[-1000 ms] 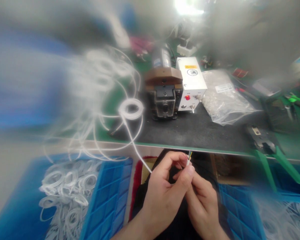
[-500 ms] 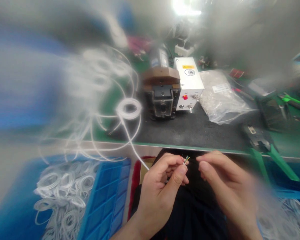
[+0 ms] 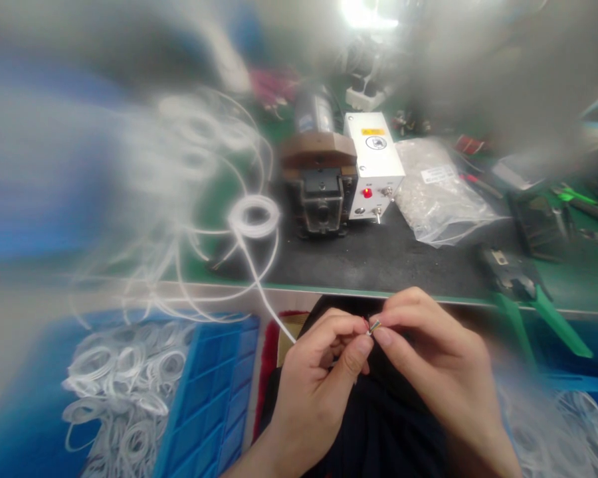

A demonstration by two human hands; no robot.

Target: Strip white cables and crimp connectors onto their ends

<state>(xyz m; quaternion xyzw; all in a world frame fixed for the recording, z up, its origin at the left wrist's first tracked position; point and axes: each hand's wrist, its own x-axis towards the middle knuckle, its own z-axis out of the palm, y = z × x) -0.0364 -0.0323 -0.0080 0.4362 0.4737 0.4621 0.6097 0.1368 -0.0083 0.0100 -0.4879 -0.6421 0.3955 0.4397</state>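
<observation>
My left hand pinches the stripped end of a white cable between thumb and forefinger. Several thin coloured wires stick out past those fingertips, one of them red and bent towards the forefinger. The thumb and forefinger of my right hand are closed round the tips of the wires. From my left hand the cable runs back over the bench edge to a white coil on the bench.
Behind the hands stands a machine with a white control box. A bag of small parts and a green-handled crimping tool lie to the right. Blue crates of coiled cables flank my lap; more cables pile at left.
My right hand has moved left, from a small gap away, and its fingertips have closed on the coloured wires. My left hand keeps its pinch on the cable.
</observation>
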